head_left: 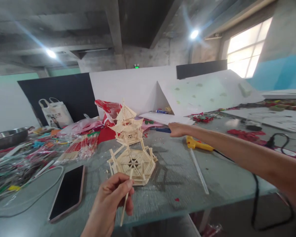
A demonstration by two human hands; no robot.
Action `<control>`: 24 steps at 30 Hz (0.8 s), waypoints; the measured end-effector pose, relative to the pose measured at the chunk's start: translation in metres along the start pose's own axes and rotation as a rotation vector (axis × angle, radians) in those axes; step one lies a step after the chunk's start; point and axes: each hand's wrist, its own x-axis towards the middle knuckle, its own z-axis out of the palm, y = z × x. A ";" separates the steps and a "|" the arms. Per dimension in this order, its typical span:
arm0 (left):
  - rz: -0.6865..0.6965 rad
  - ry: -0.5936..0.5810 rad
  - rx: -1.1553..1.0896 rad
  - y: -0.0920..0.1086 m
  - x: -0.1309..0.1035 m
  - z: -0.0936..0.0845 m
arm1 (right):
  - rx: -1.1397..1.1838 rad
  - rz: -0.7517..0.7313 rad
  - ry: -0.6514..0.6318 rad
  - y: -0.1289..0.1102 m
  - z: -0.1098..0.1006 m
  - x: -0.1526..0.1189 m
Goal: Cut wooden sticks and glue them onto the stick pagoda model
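Between the thumb and fingers of my left hand (115,196) is a thin wooden stick (124,207), slanting up in front of the octagonal base of a stick-built pagoda model (148,164). The model's roofed upper part (127,126) stands just behind that base; I cannot tell whether the two are joined. My right hand (177,129) is stretched far forward, its fingers closed at the near end of a dark blue hand tool (161,129) that points left. The tool's exact kind is not clear. A yellow glue gun (199,144) with a clear glue stick (199,171) lies below my right forearm.
A phone (68,192) and a white cable (49,191) lie to the left, beside piled craft supplies and bundled sticks (81,146). A metal bowl (8,138) stands far left. White boards (167,118) lie behind the tool. A black cable (255,197) hangs at the right.
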 end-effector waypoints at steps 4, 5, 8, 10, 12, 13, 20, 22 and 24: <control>0.051 -0.040 0.040 0.000 -0.006 0.011 | 0.026 0.112 -0.168 -0.014 -0.011 -0.089; 0.070 -0.047 0.058 -0.001 -0.007 0.016 | 0.125 0.189 -0.254 -0.020 -0.013 -0.114; 0.139 -0.069 0.123 -0.005 -0.008 0.032 | 0.350 0.254 -0.364 -0.040 -0.018 -0.183; 0.195 -0.068 0.180 -0.010 -0.007 0.045 | 0.365 0.249 -0.440 -0.054 -0.020 -0.218; 0.252 -0.033 0.250 -0.015 -0.004 0.058 | 0.329 0.222 -0.422 -0.066 -0.021 -0.238; 0.276 -0.011 0.282 -0.018 -0.002 0.064 | 0.307 0.204 -0.397 -0.071 -0.021 -0.243; 0.366 0.019 0.448 -0.031 0.014 0.081 | 0.274 0.160 -0.304 -0.075 -0.004 -0.232; 0.387 0.021 0.515 -0.033 0.018 0.079 | 0.292 0.155 -0.293 -0.075 0.000 -0.229; 0.424 0.041 0.589 -0.035 0.021 0.077 | 0.295 0.154 -0.301 -0.076 0.001 -0.227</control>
